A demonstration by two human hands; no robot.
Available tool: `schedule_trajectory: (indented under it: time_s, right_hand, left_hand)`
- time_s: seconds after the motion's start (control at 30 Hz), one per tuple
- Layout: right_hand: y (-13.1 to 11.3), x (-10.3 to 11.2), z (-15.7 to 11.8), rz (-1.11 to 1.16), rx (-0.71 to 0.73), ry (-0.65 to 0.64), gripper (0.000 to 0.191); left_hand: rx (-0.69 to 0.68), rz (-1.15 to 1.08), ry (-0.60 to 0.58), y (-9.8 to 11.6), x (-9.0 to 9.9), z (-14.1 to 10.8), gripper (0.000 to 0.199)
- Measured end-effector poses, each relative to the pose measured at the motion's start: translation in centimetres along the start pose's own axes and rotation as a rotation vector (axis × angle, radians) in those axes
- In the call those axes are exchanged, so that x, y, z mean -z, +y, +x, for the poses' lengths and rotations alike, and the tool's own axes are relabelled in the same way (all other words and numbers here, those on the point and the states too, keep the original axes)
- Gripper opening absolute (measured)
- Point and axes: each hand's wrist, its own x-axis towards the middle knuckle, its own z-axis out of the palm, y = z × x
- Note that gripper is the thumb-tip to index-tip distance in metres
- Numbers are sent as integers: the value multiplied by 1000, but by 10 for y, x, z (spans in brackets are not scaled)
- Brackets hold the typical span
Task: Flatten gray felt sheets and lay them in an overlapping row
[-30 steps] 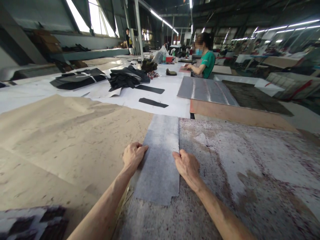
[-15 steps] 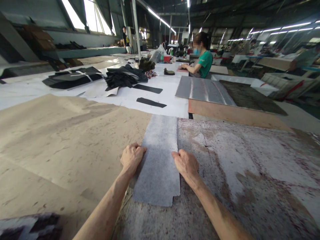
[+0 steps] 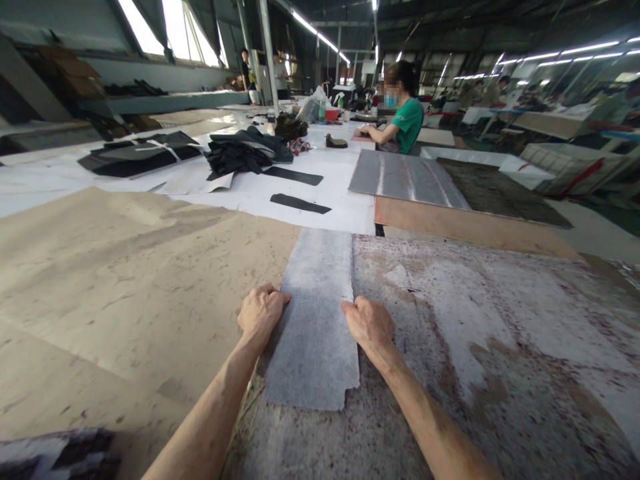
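A long pale grey-white sheet (image 3: 315, 320) with a notch at its near right corner lies between my hands, across the seam of brown paper (image 3: 140, 287) and a stained, speckled board (image 3: 450, 320). At its left edge, my left hand (image 3: 263, 310) is closed, with the thumb on the edge. On the right edge my right hand (image 3: 369, 323) is also closed, fingers curled and thumb pressed to the sheet. The sheet looks flat, its far end near the white table surface.
Beyond lie two black strips (image 3: 300, 203), a dark fabric pile (image 3: 245, 152) and a tied black bundle (image 3: 140, 153). Grey panels (image 3: 405, 179) are at the right. A person in green (image 3: 409, 125) works farther back. Dark patterned cloth (image 3: 60, 453) lies near left.
The whole view has shifted slightly, so things appear a little farther left. Both hands keep their places at the sheet's edges. Another person now shows beside the far post.
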Motion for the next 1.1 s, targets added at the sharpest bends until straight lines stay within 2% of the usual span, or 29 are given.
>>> schedule_trajectory:
  time_s: [0.53,1.1]
  right_hand:
    - [1,0,-1,-27,10,0,37]
    - [1,-2,0,-11,23,31,36]
  left_hand:
    - [-62,41,-31,-5,0,13,16]
    - [-62,76,-55,-1,5,13,15]
